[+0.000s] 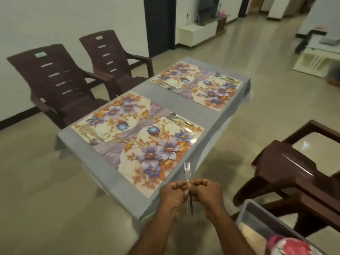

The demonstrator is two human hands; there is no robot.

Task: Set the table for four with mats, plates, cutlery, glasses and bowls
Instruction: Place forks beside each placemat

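Observation:
A bundle of steel forks (pixel 187 173) stands upright over the near corner of the table (pixel 226 115), which has a grey cloth. My left hand (pixel 172 194) and my right hand (pixel 207 192) both pinch the handles, fingertips meeting at the middle. Floral mats lie in two pairs on the cloth: a near pair (pixel 139 137) and a far pair (pixel 196 83). A spoon and other cutlery (pixel 179 120) lie on the near right mat. Another spoon (pixel 93 141) rests at the near left mat. More cutlery (pixel 223 78) lies on the far mats.
Two dark brown plastic chairs (pixel 60 83) stand along the table's left side. Another brown chair (pixel 294 172) is at the right. A grey tub (pixel 261 216) with a pink and white item (pixel 288 245) sits at the bottom right. Polished floor surrounds the table.

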